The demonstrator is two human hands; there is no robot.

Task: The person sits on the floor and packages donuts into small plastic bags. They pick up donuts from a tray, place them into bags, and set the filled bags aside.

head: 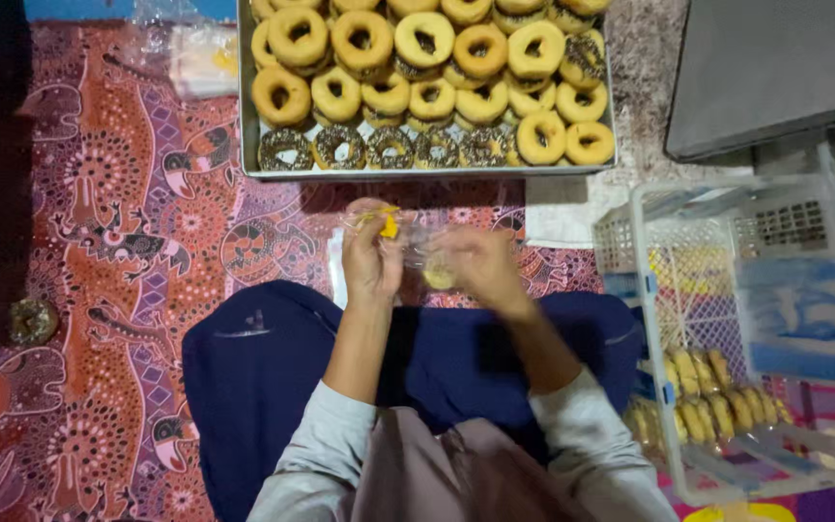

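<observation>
- Doughnut (438, 275), small, pale and round, sits inside a clear, crinkly plastic bag (416, 242) held over the lap, between the two hands and against the right hand's fingertips.
- Right hand (480, 269) is blurred; its fingers curl around the bag and doughnut, though the exact grip cannot be made out.
- Left hand (371, 259) is closed on the bag's upper edge, fingers narrow, with a small yellow tie (388, 225) showing at its fingertips.
- Lap is covered by dark blue cloth (263, 387), smooth and soft; grey sleeves (316, 454) reach to the forearms.
- Basket (630, 242), white plastic with latticed walls, stands just right of the knee; bagged doughnuts (717, 401) lie in rows on its floor under glossy wrap.
- Mat (108, 242) beneath everything is patterned fabric, red, orange and purple with dotted animal shapes.
- One dark doughnut (31, 319) lies alone on the mat, well to the left.
- Tray (245, 116), rectangular metal, lies beyond the hands, packed with ring doughnuts (417, 68): most glazed tan, the near row dark with sprinkles (379, 148).
- Nothing stands between the hands and the tray.
- Grey flat lid (775, 68) lies at the far right.
</observation>
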